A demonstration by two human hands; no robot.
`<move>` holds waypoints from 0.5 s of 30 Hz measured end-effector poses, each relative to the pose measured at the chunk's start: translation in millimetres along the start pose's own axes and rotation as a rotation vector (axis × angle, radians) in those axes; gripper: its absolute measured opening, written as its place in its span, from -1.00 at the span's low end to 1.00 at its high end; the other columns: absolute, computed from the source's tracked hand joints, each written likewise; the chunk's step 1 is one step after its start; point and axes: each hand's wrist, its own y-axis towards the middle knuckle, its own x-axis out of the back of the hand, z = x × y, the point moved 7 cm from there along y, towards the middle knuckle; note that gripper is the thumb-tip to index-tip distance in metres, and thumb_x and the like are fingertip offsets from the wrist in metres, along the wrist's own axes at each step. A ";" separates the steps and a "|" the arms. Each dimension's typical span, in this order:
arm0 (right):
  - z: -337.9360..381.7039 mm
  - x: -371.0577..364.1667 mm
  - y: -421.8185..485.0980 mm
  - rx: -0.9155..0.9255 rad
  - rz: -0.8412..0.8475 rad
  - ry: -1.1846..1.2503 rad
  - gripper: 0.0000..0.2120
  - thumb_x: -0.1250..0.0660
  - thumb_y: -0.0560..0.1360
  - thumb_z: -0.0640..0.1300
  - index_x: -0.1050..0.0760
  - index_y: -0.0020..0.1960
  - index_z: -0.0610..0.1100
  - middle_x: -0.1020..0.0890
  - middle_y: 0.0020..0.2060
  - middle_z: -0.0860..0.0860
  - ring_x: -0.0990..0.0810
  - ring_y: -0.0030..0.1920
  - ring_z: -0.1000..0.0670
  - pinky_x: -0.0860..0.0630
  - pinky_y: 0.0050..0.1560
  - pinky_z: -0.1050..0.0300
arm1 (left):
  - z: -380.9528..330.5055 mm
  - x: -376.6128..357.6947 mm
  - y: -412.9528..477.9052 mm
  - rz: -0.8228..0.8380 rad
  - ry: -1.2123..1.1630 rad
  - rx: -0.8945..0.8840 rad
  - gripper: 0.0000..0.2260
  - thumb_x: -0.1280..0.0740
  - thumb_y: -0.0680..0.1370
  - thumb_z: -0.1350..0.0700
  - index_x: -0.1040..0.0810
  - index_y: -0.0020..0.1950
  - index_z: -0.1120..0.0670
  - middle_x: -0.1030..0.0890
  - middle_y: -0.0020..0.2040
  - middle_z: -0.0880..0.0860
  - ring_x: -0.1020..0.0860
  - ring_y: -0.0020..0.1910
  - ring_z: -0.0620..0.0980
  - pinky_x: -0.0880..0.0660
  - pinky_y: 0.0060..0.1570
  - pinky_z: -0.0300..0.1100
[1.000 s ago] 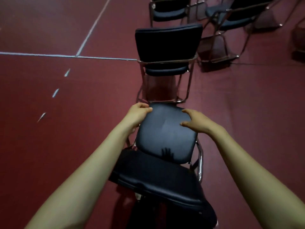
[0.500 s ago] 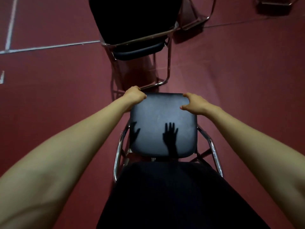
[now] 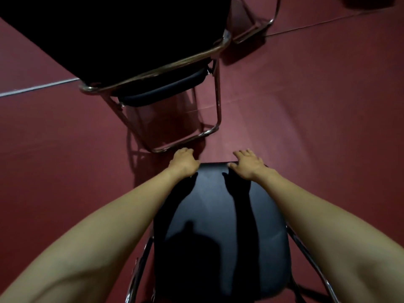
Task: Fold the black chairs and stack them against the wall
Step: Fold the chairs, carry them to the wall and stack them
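Head view: two bare forearms reach forward and down over the near chair (image 3: pixel 220 237), seen from above on a dark red floor (image 3: pixel 317 110).
Near chair: a black pad (image 3: pixel 218 204) fills the lower centre, with a chrome tube frame (image 3: pixel 140 265) showing along its left and right sides; whether this pad is the seat or the backrest cannot be told.
Left hand (image 3: pixel 184 164): at the far left corner of the pad, fingers curled over the edge and gripping it.
Right hand (image 3: pixel 248 164): at the far right corner of the pad, thumb lying on the top surface, fingers bent down over the far edge, holding it.
Spacing of hands: apart by most of the pad's width, level with each other.
Shadows: dark shapes of both arms fall across the pad beneath them.
Second chair (image 3: pixel 153 40): upright, just beyond the hands, its back turned to the camera; black backrest at the top, black seat (image 3: pixel 161 90) below it, and chrome legs (image 3: pixel 216 101) ending in a floor bar near the left hand.
Third chair frame (image 3: pixel 253 31): chrome tubing at the upper right, behind the second chair; its upper part is cut off.
White line (image 3: pixel 37 89): painted on the floor at the left, passing behind the second chair.
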 end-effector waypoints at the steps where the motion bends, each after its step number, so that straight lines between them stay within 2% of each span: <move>1: 1.1 -5.7 13.2 0.000 0.015 0.012 -0.44 -0.07 0.62 0.12 -0.10 0.53 -0.10 -0.12 0.53 -0.04 0.03 0.54 -0.08 -0.04 0.47 -0.22 | -0.5 -11.6 12.1 0.022 0.034 -0.016 -0.52 -0.21 0.62 0.02 -0.28 0.49 0.21 -0.26 0.51 0.17 -0.19 0.50 0.14 -0.18 0.46 0.05; 3: 4.8 -20.3 36.3 -0.002 0.058 0.025 -0.47 -0.01 0.63 0.13 -0.14 0.52 -0.10 -0.17 0.52 -0.06 -0.03 0.53 -0.10 -0.04 0.46 -0.24 | 4.6 -37.7 30.4 0.079 0.078 -0.014 -0.55 -0.12 0.65 0.00 -0.29 0.48 0.19 -0.25 0.51 0.14 -0.18 0.50 0.12 -0.13 0.46 0.13; 5: 6.7 -37.7 51.0 -0.016 0.102 0.032 -0.49 0.04 0.63 0.15 -0.24 0.46 -0.10 -0.28 0.47 -0.11 -0.17 0.49 -0.14 -0.03 0.45 -0.26 | 12.4 -61.7 38.2 0.121 0.100 0.003 -0.55 -0.04 0.67 -0.05 -0.29 0.49 0.16 -0.26 0.51 0.11 -0.15 0.51 0.10 -0.02 0.47 0.19; 7: 6.1 -53.2 57.4 -0.026 0.086 -0.008 -0.47 0.08 0.62 0.19 -0.32 0.40 -0.11 -0.37 0.41 -0.14 -0.26 0.44 -0.15 0.04 0.44 -0.28 | 19.7 -73.7 44.6 0.091 0.141 0.007 -0.51 0.03 0.67 -0.12 -0.31 0.48 0.14 -0.31 0.49 0.12 -0.19 0.50 0.12 0.07 0.47 0.18; 10: 7.2 -58.6 57.3 -0.053 -0.034 -0.050 -0.44 0.12 0.62 0.20 -0.34 0.38 -0.15 -0.39 0.37 -0.15 -0.25 0.41 -0.16 0.05 0.44 -0.28 | 28.6 -69.6 57.7 0.086 0.142 0.042 -0.42 0.10 0.65 -0.22 -0.47 0.36 0.12 -0.47 0.38 0.17 -0.38 0.39 0.17 -0.12 0.44 0.09; 12: 11.2 -56.4 56.6 -0.080 -0.051 -0.062 -0.43 0.12 0.62 0.19 -0.33 0.38 -0.17 -0.39 0.37 -0.16 -0.25 0.41 -0.16 0.02 0.43 -0.27 | 31.3 -66.8 63.5 0.128 0.130 0.072 -0.43 0.09 0.65 -0.22 -0.47 0.36 0.12 -0.47 0.38 0.17 -0.39 0.38 0.18 -0.23 0.37 0.03; 15: 20.2 -52.5 55.8 -0.097 -0.057 -0.089 -0.42 0.12 0.61 0.19 -0.32 0.39 -0.19 -0.39 0.37 -0.18 -0.25 0.41 -0.17 -0.02 0.42 -0.24 | 29.0 -62.8 57.4 0.068 0.171 0.083 -0.46 0.09 0.66 -0.17 -0.43 0.39 0.13 -0.44 0.40 0.18 -0.36 0.39 0.19 -0.20 0.35 0.03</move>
